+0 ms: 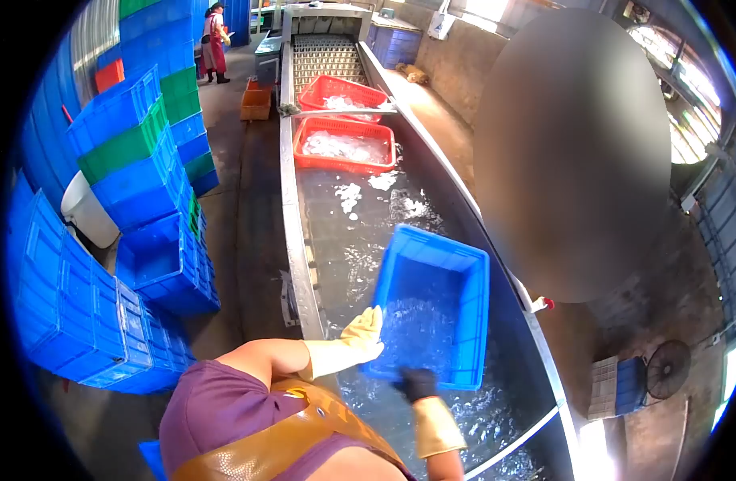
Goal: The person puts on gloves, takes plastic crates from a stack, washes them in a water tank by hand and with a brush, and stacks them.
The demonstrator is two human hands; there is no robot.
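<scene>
A blue plastic crate (468, 321) sits tilted in the water of a long metal trough, with some water visible inside it. My left hand (361, 337), in a cream rubber glove, lies against the crate's left side with its fingers stretched out. At the near rim, my right hand (417, 384) is closed on the crate; its glove is dark over the hand with a yellow cuff. The right fingertips are partly hidden. Farther up the trough, two red baskets (344, 166) hold whitish pieces. White clumps (349, 196) float in front of them.
The trough's metal rim (300, 264) runs along both sides. A ridged conveyor (328, 60) is at its far end. Stacked blue and green crates (135, 176) stand left. A person in a red apron (215, 44) stands far back. A fan (669, 369) is at right; a blurred area covers the upper right.
</scene>
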